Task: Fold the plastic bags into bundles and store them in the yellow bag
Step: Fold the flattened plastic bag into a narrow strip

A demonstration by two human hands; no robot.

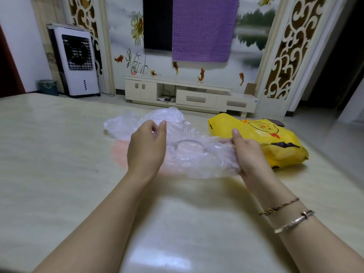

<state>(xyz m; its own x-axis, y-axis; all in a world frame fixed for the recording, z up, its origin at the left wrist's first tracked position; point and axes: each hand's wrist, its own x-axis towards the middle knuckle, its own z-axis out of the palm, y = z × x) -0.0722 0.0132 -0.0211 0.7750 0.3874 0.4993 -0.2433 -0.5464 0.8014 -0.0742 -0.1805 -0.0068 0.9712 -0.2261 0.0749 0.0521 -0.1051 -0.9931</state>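
Observation:
A crumpled clear plastic bag (pixel 199 154) with a looped handle is held just above the marble table (pixel 59 154). My left hand (pixel 146 148) pinches its left part between thumb and fingers. My right hand (pixel 246 152) grips its right end, thumb on top. More clear plastic (pixel 141 121) lies behind, and a pinkish bag (pixel 119 154) shows underneath to the left. The yellow bag (pixel 275 142), printed with a cartoon face, lies on its side just right of my right hand.
The table's far edge runs behind the bags. Beyond it stand a low white TV cabinet (pixel 189 95), a white air cooler (pixel 76 60) at the left and a small bin (pixel 48 86). A dark flat object (pixel 275 122) lies behind the yellow bag.

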